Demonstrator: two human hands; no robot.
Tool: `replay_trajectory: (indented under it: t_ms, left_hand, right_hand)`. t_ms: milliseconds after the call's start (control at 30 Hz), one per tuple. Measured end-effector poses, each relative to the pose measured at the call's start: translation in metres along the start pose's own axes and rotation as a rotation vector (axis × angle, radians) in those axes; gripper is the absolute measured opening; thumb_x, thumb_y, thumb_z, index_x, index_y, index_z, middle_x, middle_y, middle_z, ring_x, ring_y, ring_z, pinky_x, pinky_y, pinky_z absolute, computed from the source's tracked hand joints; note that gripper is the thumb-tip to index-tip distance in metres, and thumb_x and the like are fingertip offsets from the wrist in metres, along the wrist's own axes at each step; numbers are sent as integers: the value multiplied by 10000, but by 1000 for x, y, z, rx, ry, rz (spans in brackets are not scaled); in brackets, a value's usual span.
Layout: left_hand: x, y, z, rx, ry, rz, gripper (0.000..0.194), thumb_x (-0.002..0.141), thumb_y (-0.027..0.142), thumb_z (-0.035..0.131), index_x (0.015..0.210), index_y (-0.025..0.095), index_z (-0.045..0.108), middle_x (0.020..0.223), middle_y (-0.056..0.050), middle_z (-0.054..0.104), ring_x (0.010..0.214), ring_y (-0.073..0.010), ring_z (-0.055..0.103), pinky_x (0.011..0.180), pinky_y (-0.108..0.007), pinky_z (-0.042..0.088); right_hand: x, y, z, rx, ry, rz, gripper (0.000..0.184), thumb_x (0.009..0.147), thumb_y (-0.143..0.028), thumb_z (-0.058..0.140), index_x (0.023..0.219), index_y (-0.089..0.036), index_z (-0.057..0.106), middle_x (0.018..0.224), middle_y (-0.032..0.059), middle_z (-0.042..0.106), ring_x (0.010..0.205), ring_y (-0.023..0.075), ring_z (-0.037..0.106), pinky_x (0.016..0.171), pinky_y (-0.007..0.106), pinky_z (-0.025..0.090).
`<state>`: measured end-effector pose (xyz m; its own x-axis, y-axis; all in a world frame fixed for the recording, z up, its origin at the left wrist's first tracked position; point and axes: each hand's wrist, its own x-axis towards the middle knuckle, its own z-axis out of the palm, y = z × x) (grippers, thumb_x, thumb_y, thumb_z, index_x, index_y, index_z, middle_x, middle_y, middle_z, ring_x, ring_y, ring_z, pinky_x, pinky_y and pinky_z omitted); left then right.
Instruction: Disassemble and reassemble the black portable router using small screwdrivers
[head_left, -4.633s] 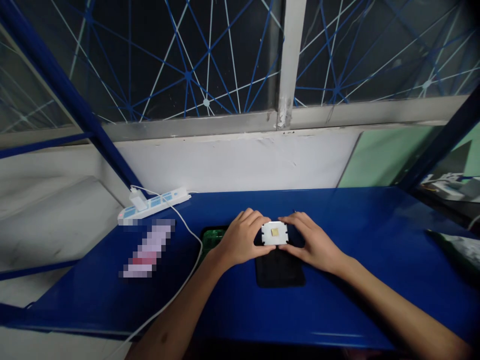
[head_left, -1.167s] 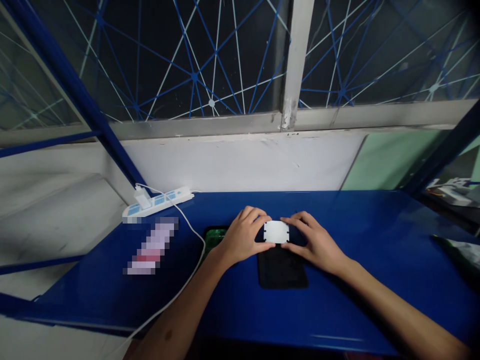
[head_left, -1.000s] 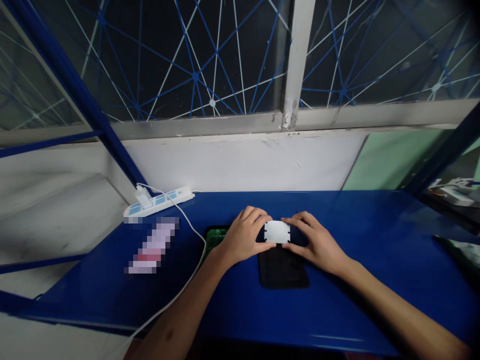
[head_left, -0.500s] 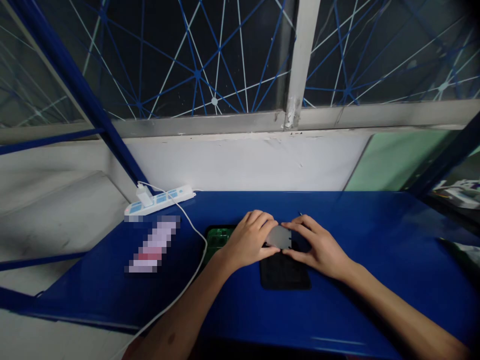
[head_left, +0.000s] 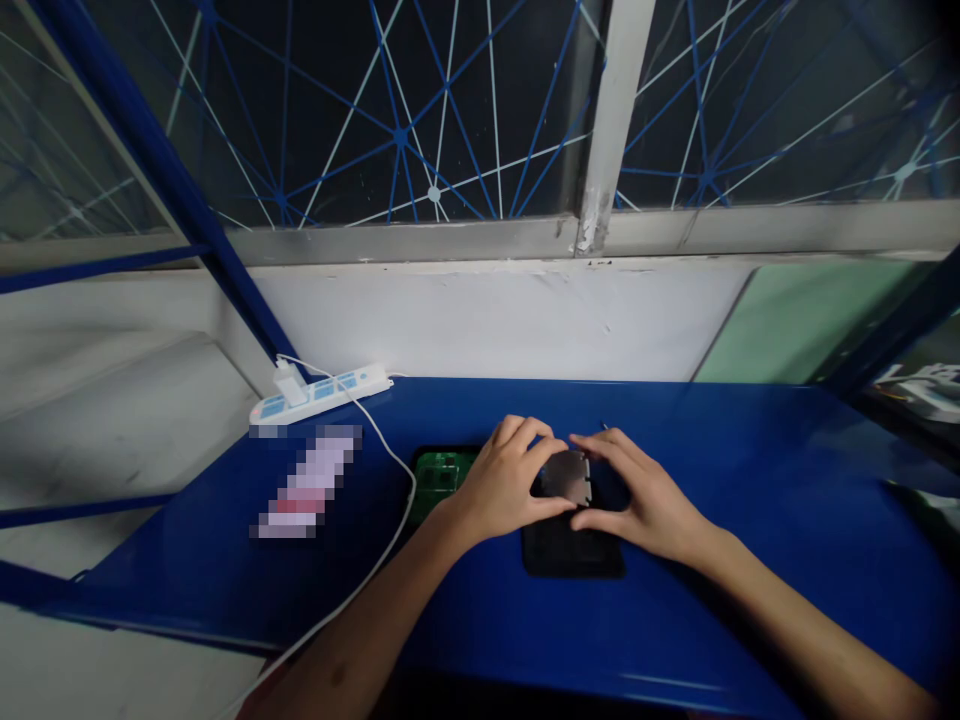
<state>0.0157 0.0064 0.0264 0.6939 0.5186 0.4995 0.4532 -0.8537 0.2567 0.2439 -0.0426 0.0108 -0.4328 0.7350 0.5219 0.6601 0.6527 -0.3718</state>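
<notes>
A thin notched metal plate (head_left: 566, 477) is tilted so that its face looks dark grey. My left hand (head_left: 506, 480) grips it at the left, fingers along the far edge and thumb along the near edge. My right hand (head_left: 645, 495) is at the plate's right side with its fingers and thumb spread, the tips seeming just off the edges. Below the plate lies a flat black pad (head_left: 574, 550) on the blue table. Beside my left wrist a green circuit board (head_left: 442, 470) sits in a black frame, partly covered by the hand.
A white power strip (head_left: 322, 395) with a plugged-in charger stands at the back left. Its white cable (head_left: 386, 440) runs down past my left forearm. A blurred-out pinkish item (head_left: 307, 485) lies at left. A dark bag-like thing (head_left: 926, 515) is at the right edge.
The plate first showed a small yellowish square, then a plain white face, and now tilts dark. My right fingers have spread away from its edges. Both hands shifted slightly right in view.
</notes>
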Motion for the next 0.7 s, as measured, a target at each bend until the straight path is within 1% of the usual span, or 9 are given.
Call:
replay_trajectory:
  t_ms: [67, 100, 133, 200, 267, 333, 433, 533, 700]
  left_hand:
    - [1, 1, -1, -74, 30, -11, 607, 726, 529, 836, 1198, 237, 590, 1146, -64, 567, 1058, -279, 480, 947, -468, 490]
    - [1, 2, -2, -107, 43, -15, 634, 715, 556, 836, 1208, 243, 591, 1138, -64, 562, 1060, -278, 476, 947, -466, 490]
    - [1, 4, -3, -136, 53, -20, 654, 708, 578, 833, 1220, 251, 590, 1130, -64, 557, 1063, -278, 473, 945, -466, 490]
    - [2, 6, -4, -186, 60, -24, 666, 710, 606, 818, 1234, 265, 588, 1123, -66, 552, 1066, -280, 471, 944, -472, 490]
    - [2, 9, -4, -227, 56, -17, 645, 727, 618, 799, 1225, 265, 590, 1132, -71, 552, 1068, -283, 472, 951, -482, 483]
    - [2, 11, -4, -261, 48, -8, 629, 739, 629, 783, 1209, 257, 591, 1145, -76, 554, 1069, -282, 474, 961, -481, 476]
    - [2, 13, -3, -296, 60, -4, 627, 740, 638, 775, 1198, 252, 589, 1157, -78, 554, 1072, -278, 476, 972, -473, 468]
    - [2, 13, -4, -315, 76, 3, 619, 735, 616, 790, 1190, 251, 582, 1161, -74, 556, 1076, -275, 481, 973, -473, 465]
    - [3, 12, -9, -301, 43, -13, 593, 724, 518, 826, 1182, 253, 560, 1184, -76, 572, 1106, -286, 494, 962, -478, 468]
  right_hand:
    - [0, -1, 1, 9, -31, 28, 900, 755, -573, 764, 1476, -237, 345, 1240, 139, 581, 1129, 303, 604, 972, 489, 539]
    - [0, -2, 2, 16, -49, 41, 894, 753, -579, 763, 1470, -235, 354, 1244, 139, 577, 1117, 300, 609, 944, 473, 557]
    - [1, -3, 3, 28, -63, 53, 851, 762, -574, 757, 1447, -237, 381, 1235, 134, 578, 1091, 292, 619, 917, 458, 570]
    - [1, -5, 5, 67, -73, 71, 687, 805, -539, 729, 1363, -244, 459, 1197, 118, 583, 1033, 268, 632, 879, 431, 581]
    - [1, -7, 8, 123, -51, 69, 525, 855, -493, 690, 1281, -244, 511, 1157, 105, 582, 1004, 250, 626, 869, 414, 575]
    - [1, -10, 9, 180, -21, 52, 434, 884, -457, 662, 1239, -244, 531, 1128, 97, 575, 1004, 243, 610, 877, 404, 561]
    - [1, -12, 9, 238, -9, 24, 451, 882, -453, 664, 1258, -255, 514, 1119, 91, 563, 1026, 251, 587, 903, 416, 540]
    - [1, -11, 8, 258, -24, 29, 492, 875, -466, 665, 1285, -260, 489, 1136, 96, 551, 1055, 262, 576, 922, 433, 533]
    - [-1, -8, 6, 150, -38, 67, 467, 866, -446, 677, 1245, -234, 503, 1168, 116, 522, 1054, 266, 580, 923, 457, 541]
